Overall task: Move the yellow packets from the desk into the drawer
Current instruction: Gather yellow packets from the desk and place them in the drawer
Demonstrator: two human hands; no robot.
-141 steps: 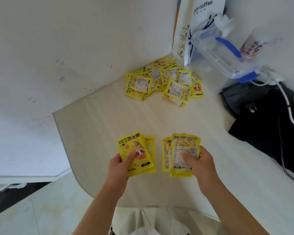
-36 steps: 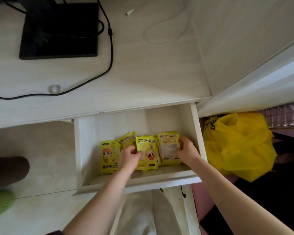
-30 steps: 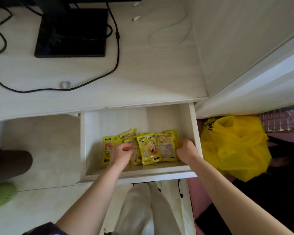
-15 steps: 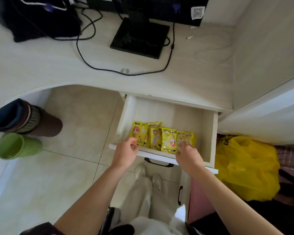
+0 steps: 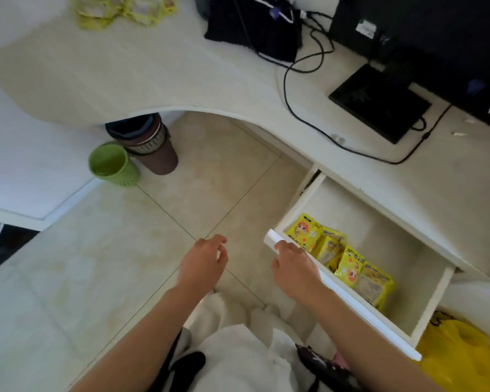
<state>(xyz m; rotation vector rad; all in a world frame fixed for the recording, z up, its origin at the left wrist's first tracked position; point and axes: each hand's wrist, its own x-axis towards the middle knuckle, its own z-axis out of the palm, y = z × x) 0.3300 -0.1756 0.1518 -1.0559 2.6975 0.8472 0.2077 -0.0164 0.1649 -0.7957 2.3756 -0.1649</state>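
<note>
The white drawer [image 5: 433,301] stands pulled out under the desk [image 5: 164,69] at the lower right. Several yellow packets [image 5: 340,257] stand in a row along its front wall. A second pile of yellow packets [image 5: 119,8] lies on the desk at the far upper left, blurred. My left hand [image 5: 203,261] hangs over the floor, left of the drawer, fingers loosely curled and holding nothing. My right hand [image 5: 293,265] is at the drawer's front left corner, empty, fingers relaxed; whether it touches the rim is unclear.
A green bin [image 5: 112,165] and a brown bin [image 5: 153,147] stand on the tiled floor under the desk curve. On the desk sit a black bag [image 5: 252,26], a monitor base [image 5: 379,103] and cables. A yellow plastic bag [image 5: 461,357] lies right of the drawer.
Both hands have let go of the packets and come out of the drawer, moving left. The view has swung left, bringing the desk pile and the bins into sight.
</note>
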